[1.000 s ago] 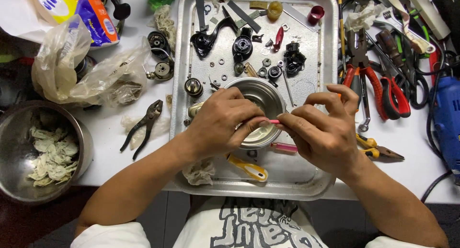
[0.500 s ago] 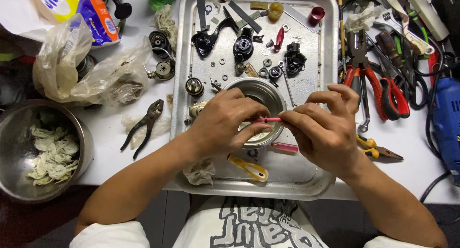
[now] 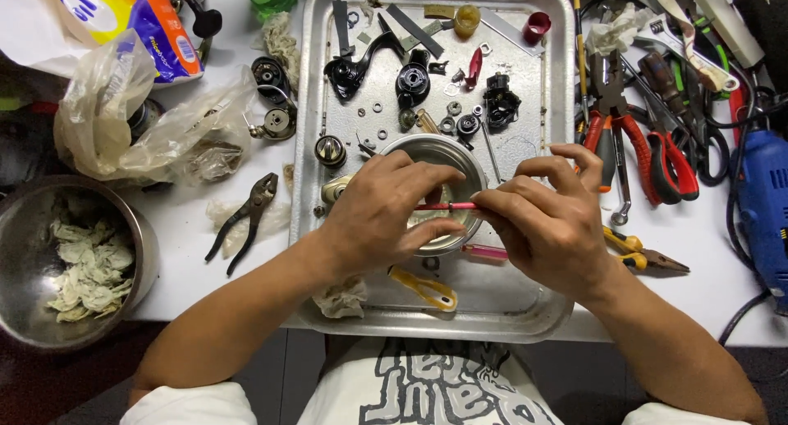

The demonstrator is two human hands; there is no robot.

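White bench, metal tray (image 3: 312,105): both hands (image 3: 386,216) (image 3: 550,224) pinch a thin red tool (image 3: 447,206) over a tin (image 3: 460,158)

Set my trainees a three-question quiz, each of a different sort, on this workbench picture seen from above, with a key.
1. True or false: both hands are over the metal tray.
2. Which lies on the white table left of the tray? A. black pliers B. a blue drill C. a red cap
3. Fill in: the right hand pinches a thin ____ stick above the small round metal bowl.

Key
1. True: the left hand is there too.
2. A: the black pliers; the blue drill is far right, the red cap in the tray.
3. Red.
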